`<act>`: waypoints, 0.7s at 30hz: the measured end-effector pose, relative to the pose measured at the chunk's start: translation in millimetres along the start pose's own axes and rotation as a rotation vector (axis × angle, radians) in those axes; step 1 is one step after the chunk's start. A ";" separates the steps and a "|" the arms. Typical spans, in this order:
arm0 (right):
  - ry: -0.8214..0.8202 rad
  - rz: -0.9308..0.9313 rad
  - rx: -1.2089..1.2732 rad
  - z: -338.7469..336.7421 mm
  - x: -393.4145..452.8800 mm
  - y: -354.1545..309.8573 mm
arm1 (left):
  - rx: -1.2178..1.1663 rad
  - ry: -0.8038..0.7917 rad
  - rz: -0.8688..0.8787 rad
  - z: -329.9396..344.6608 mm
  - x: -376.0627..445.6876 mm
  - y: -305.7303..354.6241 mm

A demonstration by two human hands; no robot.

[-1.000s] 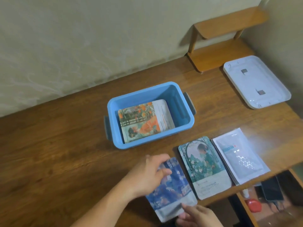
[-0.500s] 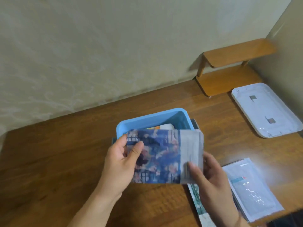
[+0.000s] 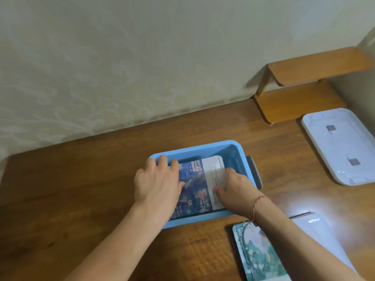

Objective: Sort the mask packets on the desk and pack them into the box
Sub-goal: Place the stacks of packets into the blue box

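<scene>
Two hands are down inside the blue box [image 3: 199,151], settling a blue-printed mask packet [image 3: 197,185] flat in it. The left hand [image 3: 157,185] lies over the packet's left end with its fingers fairly straight, fingertips near the box's far left corner; it seems to press rather than grip. The right hand [image 3: 233,188] rests on the white printed end of the packet, fingers bent down onto it; whether the thumb is tucked under the edge I cannot tell from this angle.

The packet appears to sit level and nearly fills the floor of the box, so this one looks as good as packed. What lies beneath it is hidden.

Left to do, as far as shows: a green illustrated packet [image 3: 261,254] lies on the worktop [image 3: 81,189] just in front of the box, partly under the right forearm, and a pale white packet [image 3: 316,230] lies just beside it to the right, its edge looking like a small stack. Both must still go in. The white lid [image 3: 343,147] rests well apart at the far right, so closing the box is also outstanding.
</scene>
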State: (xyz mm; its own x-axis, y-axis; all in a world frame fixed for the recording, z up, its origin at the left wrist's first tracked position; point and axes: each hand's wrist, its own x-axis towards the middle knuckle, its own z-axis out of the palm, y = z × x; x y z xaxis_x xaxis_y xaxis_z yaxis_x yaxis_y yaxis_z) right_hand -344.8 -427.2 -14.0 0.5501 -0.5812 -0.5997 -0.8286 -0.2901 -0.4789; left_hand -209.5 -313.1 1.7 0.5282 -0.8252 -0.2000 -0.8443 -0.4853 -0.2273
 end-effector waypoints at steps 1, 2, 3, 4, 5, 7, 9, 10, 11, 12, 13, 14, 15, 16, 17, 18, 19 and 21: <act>-0.018 0.008 -0.046 -2.6 -1.9 -1.1 | 0.015 0.045 0.044 0.2 1.7 2.3; -0.018 0.011 -0.085 -4.9 -3.9 -2.0 | -0.017 0.068 0.108 2.5 4.2 3.6; -0.005 0.005 -0.100 -5.9 -5.4 -2.4 | -0.068 0.065 0.178 5.2 6.9 4.8; 0.024 -0.015 -0.089 -5.8 -5.0 -2.4 | -0.113 0.045 0.235 8.0 10.1 5.9; 0.048 -0.037 -0.054 -5.3 -2.8 -3.0 | -0.147 0.023 0.265 10.8 13.7 6.6; 0.039 -0.053 0.085 -3.1 5.8 -6.5 | -0.234 -0.041 0.263 16.5 20.6 6.4; 0.003 -0.004 0.228 -0.1 18.5 -8.6 | -0.329 -0.129 0.241 22.3 25.6 4.2; -0.015 0.022 0.284 1.2 24.0 -7.5 | -0.368 -0.167 0.233 23.6 27.8 3.0; -0.038 0.041 0.319 3.5 28.0 -5.1 | -0.401 -0.197 0.229 24.0 29.4 1.6; -0.063 0.057 0.337 5.8 30.5 -2.8 | -0.419 -0.223 0.230 23.9 30.6 0.5; -0.082 0.075 0.360 7.6 31.9 0.0 | -0.423 -0.245 0.233 22.8 31.6 0.1; -0.096 0.100 0.395 9.5 34.3 2.6 | -0.421 -0.268 0.236 21.6 32.6 -0.3; -0.103 0.128 0.450 10.0 36.2 3.7 | -0.422 -0.288 0.239 19.7 34.1 -1.0; -0.113 0.156 0.520 9.2 36.9 3.4 | -0.432 -0.316 0.238 18.5 36.3 -1.9; -0.118 0.180 0.595 8.6 38.2 3.6 | -0.449 -0.342 0.235 16.9 38.5 -3.0; -0.125 0.201 0.670 8.9 40.8 5.1 | -0.465 -0.360 0.233 16.0 40.4 -4.4; -0.138 0.210 0.722 10.7 43.1 7.4 | -0.473 -0.363 0.234 15.0 41.5 -5.5; -0.145 0.207 0.762 13.0 41.1 7.4 | -0.479 -0.333 0.236 15.1 41.7 -7.2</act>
State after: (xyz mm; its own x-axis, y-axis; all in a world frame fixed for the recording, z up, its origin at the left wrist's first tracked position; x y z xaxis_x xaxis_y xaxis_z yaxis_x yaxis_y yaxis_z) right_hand -327.0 -443.3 -50.6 0.4443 -0.4462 -0.7768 -0.6450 0.4425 -0.6231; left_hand -180.0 -339.6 -19.4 0.2576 -0.8291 -0.4962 -0.8478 -0.4402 0.2956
